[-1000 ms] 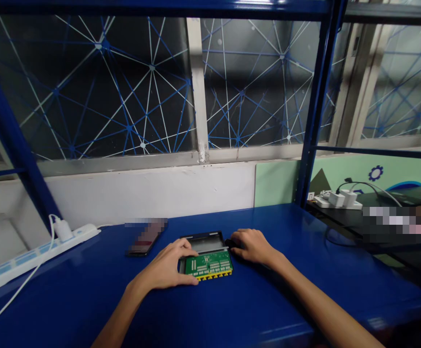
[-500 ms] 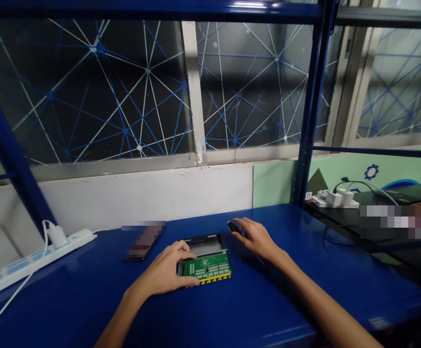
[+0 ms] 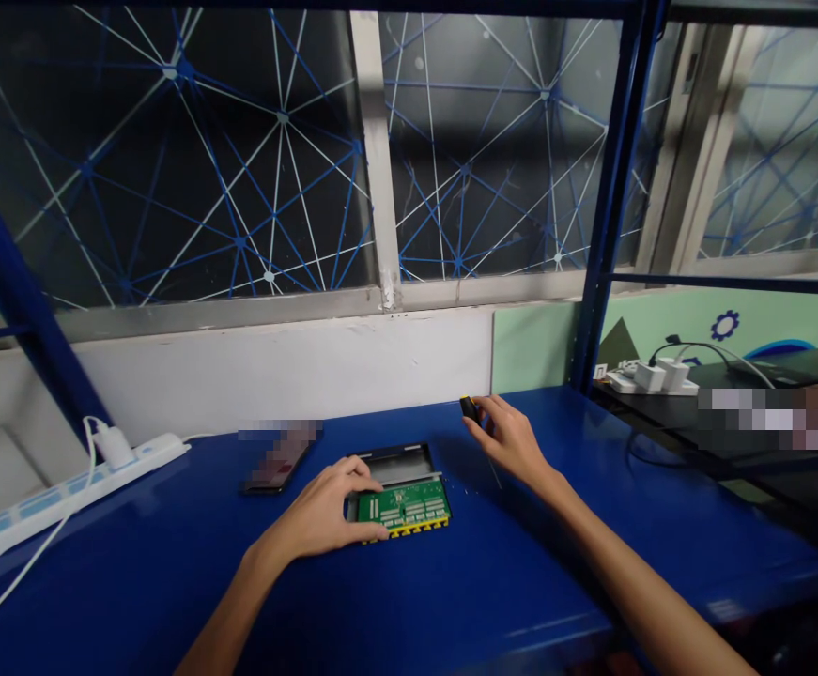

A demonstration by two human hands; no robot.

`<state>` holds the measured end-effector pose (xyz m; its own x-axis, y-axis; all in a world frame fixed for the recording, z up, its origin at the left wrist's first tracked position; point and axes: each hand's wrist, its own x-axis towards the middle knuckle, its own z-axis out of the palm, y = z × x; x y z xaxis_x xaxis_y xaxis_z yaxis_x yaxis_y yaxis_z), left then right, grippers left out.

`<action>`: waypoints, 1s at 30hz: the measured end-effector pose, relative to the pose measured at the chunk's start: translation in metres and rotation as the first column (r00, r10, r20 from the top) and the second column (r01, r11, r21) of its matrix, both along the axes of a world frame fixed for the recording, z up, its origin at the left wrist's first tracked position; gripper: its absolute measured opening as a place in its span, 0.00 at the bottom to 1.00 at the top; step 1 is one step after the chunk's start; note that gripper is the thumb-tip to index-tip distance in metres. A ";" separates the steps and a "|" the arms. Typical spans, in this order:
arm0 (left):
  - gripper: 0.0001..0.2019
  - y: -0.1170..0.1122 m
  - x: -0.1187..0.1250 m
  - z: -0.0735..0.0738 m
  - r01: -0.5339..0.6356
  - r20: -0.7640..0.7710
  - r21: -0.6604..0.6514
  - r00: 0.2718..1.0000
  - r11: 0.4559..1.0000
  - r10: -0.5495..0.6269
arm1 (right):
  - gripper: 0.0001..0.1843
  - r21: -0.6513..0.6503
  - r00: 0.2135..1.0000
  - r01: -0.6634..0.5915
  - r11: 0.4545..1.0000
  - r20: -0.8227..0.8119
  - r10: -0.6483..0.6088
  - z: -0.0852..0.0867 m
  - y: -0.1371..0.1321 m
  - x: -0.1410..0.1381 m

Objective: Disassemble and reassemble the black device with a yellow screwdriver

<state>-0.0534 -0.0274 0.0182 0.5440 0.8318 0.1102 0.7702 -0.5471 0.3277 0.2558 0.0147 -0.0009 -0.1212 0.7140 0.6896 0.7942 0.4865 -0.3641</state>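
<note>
A green circuit board [image 3: 404, 504] with yellow ports along its near edge lies in a shallow black case [image 3: 395, 464] on the blue bench top [image 3: 451, 582]. My left hand [image 3: 324, 514] rests on the board's left edge, fingers curled over it. My right hand [image 3: 508, 437] is raised to the right of the case, closed round a small tool with a black handle [image 3: 468, 407]; a thin shaft [image 3: 494, 474] seems to point down from the hand.
A dark phone [image 3: 276, 463] lies left of the case. A white power strip [image 3: 63, 496] with a plugged charger and cable sits at the far left. Blue shelf posts [image 3: 609, 197] frame the bench. White chargers [image 3: 652, 376] stand on the neighbouring dark table, right.
My right hand picked up the black-handled tool from beside the case and lifted it up and to the right. My left hand stayed on the board.
</note>
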 end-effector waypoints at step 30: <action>0.32 0.002 0.002 0.001 0.029 -0.028 0.006 0.999 1.000 -0.029 | 0.17 -0.049 0.929 -0.149 0.988 -0.350 0.122 0.005 -0.007 -0.004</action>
